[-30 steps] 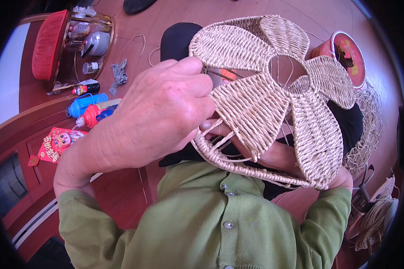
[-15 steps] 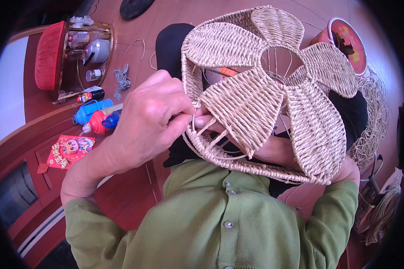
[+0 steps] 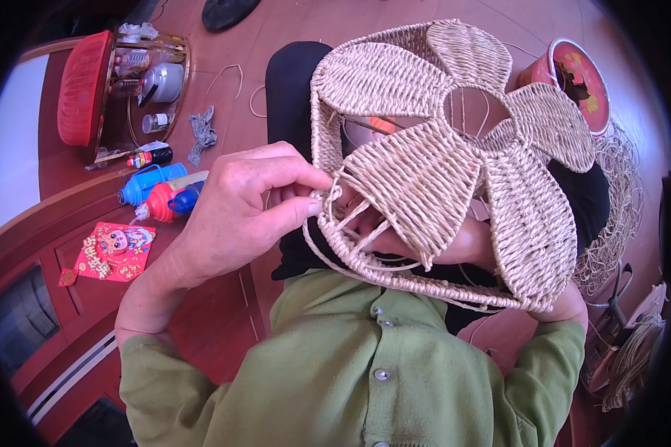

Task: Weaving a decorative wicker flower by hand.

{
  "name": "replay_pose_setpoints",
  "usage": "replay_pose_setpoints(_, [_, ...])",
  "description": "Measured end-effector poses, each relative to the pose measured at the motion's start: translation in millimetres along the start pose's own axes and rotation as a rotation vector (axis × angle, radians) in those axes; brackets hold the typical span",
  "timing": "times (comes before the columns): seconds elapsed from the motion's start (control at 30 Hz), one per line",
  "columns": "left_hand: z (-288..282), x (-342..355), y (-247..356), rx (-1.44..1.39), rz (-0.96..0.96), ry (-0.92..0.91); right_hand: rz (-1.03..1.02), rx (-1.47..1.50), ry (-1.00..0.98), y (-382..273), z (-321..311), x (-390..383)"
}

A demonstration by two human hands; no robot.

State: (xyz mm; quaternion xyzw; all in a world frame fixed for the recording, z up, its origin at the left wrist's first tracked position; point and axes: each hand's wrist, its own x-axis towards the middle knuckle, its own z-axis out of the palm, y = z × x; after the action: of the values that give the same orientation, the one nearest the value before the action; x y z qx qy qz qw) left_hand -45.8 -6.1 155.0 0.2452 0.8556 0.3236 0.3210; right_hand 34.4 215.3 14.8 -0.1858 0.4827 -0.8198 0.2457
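Note:
A basket of twisted straw cord with woven flower petals (image 3: 533, 216) lies across my lap. A round woven ring (image 3: 492, 138) joins the petals around an opening. My left hand (image 3: 250, 205) is at the corner of the nearest-left petal (image 3: 417, 186), thumb and forefinger pinching a looped straw cord (image 3: 334, 195). Through the open side under that petal reaches my right hand (image 3: 361, 217). Its bent fingers show partly between loose strands, close to the left fingertips; the petal hides the rest. A loose cord loop hangs along the basket's braided rim (image 3: 417, 283).
At left are a rack with a red basin (image 3: 82, 89) and kettle (image 3: 162, 82), a blue thermos (image 3: 150, 184), a red thermos (image 3: 165, 203) and a red paper decoration (image 3: 115, 252). A red bucket (image 3: 585, 86) and heaped straw cord (image 3: 611, 201) lie at right.
The basket has shifted slightly right and toward me. My left hand has lowered, its fingers uncurling from a tight grip to a pinch at the petal's corner.

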Motion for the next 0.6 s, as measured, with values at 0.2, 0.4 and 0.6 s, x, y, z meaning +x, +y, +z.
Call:
replay_pose_setpoints(0.2, [-2, 6, 10, 0.1, 0.035, -0.077, 0.09, -0.237, 0.005, -39, 5, 11])
replay_pose_setpoints(0.4, [1, 11, 13, 0.211, 0.198, 0.066, 0.103, -0.163, 0.199, -39, -1, -2])
replay_pose_setpoints(0.6, [7, 14, 5, 0.197, 0.291, 0.024, 0.126, -0.04, 0.371, -20, -52, -42])
